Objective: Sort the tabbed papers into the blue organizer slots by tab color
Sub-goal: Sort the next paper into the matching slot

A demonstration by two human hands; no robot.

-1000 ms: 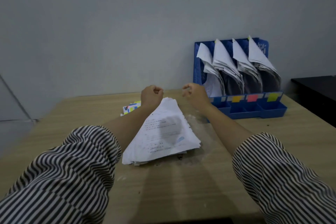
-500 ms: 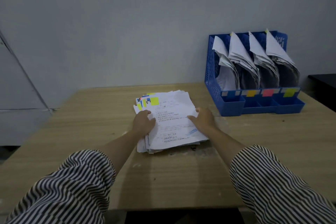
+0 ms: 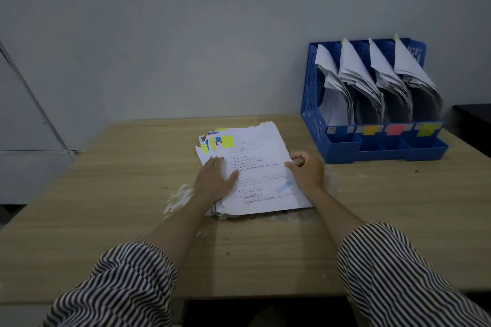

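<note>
Nearest the camera, two striped sleeves [image 3: 125, 281] frame the light wooden desk [image 3: 106, 207]. A second ago both fists were raised, curled and holding nothing, above the far end of the pile; now they have been lowered onto it. The left hand [image 3: 215, 180] is laid flat, fingers straight, on the loose stack of white printed papers [image 3: 255, 175], while the right hand [image 3: 308, 170] is curled around its right edge, thumb on top. From this, the top sheet is judged about to be lifted for sorting. The top sheet bears a yellow-green tab [image 3: 227, 141] at its far left corner; more yellow and blue tabs are fanned beneath. Farther right, against the wall, the blue plastic four-slot organizer [image 3: 313, 103] stands already filled with slumped papers, its front labels coloured blue, orange, pink and yellow-green.
</note>
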